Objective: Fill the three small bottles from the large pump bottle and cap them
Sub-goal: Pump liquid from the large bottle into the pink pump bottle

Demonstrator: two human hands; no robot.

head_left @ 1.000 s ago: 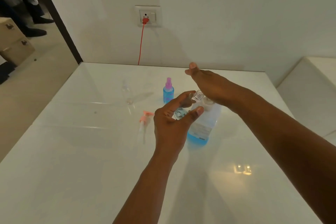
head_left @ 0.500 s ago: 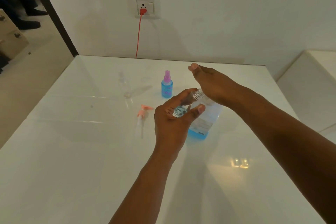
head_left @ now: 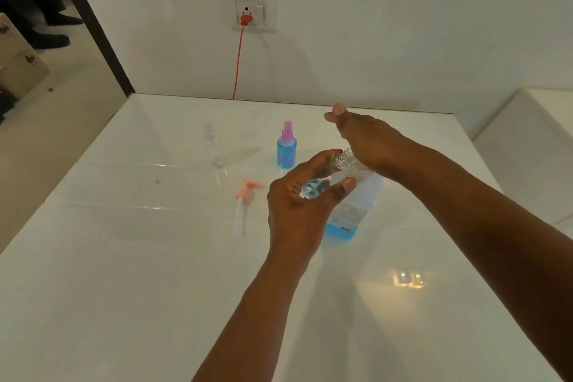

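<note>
Three small bottles (head_left: 286, 146) (head_left: 213, 146) (head_left: 322, 180), one large bottle (head_left: 353, 208)

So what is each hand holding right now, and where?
Left hand grips a small clear bottle around its body. Right hand covers the large bottle's top; grip hidden.

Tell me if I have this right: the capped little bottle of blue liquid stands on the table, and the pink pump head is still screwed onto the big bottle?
Not quite. In the head view the pink pump head lies on the table, off the big bottle. The capped little bottle does stand there.
</note>
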